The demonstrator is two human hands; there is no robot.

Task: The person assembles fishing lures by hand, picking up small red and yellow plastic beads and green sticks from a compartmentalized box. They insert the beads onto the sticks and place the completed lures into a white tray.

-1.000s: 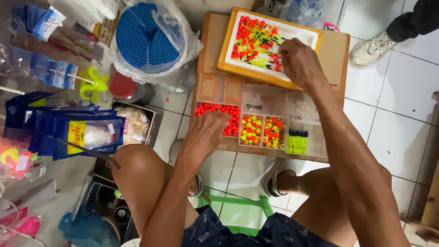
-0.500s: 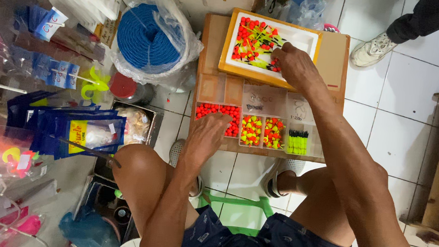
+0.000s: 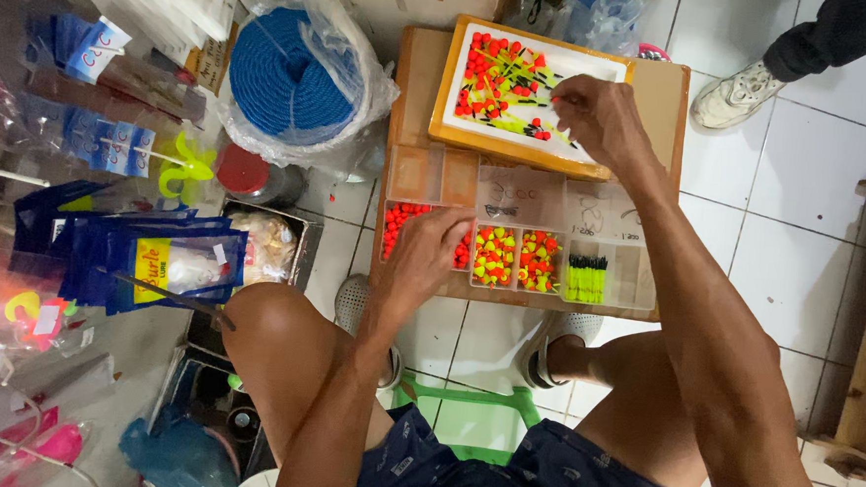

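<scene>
The wooden board (image 3: 417, 85) carries everything in hand, resting above the person's knees. At its far edge sits a yellow-rimmed white tray (image 3: 600, 69) strewn with small red, yellow and green floats (image 3: 491, 74). Along the near edge lies a clear compartment box (image 3: 524, 194), its long axis parallel to that edge.

The right hand (image 3: 598, 114) hovers over the right half of the tray, fingertips pinched narrow on what looks like a thin stick float; the item itself is too small to confirm. The loose floats lie to the left of this grip, toward the tray's left edge, their thin stems pointing in mixed directions.

The left hand (image 3: 427, 258) rests curled on the box's near-left corner, over the red bead compartment (image 3: 400, 222); whether it holds a bead cannot be told, since the fingers cover the contents. The right hand is the nearer one to the tray.

The yellow-orange floats (image 3: 496, 257) and lime stick pieces (image 3: 586, 278) fill compartments to the right. The board's far-left corner is bare.
</scene>
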